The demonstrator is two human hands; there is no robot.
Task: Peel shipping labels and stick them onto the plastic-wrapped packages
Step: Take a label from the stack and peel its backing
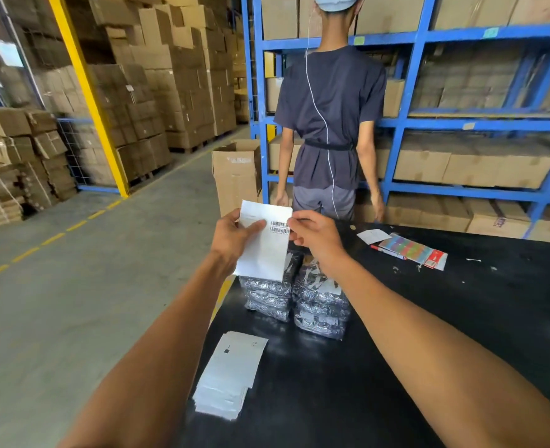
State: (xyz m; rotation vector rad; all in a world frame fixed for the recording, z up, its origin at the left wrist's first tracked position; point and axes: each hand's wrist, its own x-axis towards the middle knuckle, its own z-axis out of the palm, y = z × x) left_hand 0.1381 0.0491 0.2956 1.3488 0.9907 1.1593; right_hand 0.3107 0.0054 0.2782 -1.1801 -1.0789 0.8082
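- Broadly, a black bench point(428, 318) with a smooth, faintly glossy top, carrying everything the task needs; a yellow strip along its left edge.
- Behind it, blue steel shelving point(422, 37) packed with brown cardboard cartons, and a second person point(330, 118) standing with back turned, taking no part.
- Two side-by-side stacks of plastic-wrapped packages point(318, 305) near the far left of the bench: soft, flat, crinkly bundles with shiny film over a dark patterned filling. No label visible on the top ones, though the sheet hides part of them.
- Near the front left edge, a fanned pile of label sheets point(231, 376): thin, white, rectangular, slippery-looking paper.
- Raised above the packages, clear of them, one shipping label point(265, 244): a white rectangle with a barcode at its upper right.
- Left hand point(234, 236): grip closed on the sheet's left edge, thumb across the front.
- Right hand point(314, 236): fingertips pinching the right edge just beside the barcode.
- Step in hand, by judgement: starting the peel, separating sticker from backing at that edge; whether any has lifted cannot be told.
- Next, probably: a steady pull to free the sticker without curling, then laying it flat on a top package and smoothing it over the wrinkled film.
- Farther right, a small colourful packet point(412, 250) with a red pen point(388, 252) beside it.
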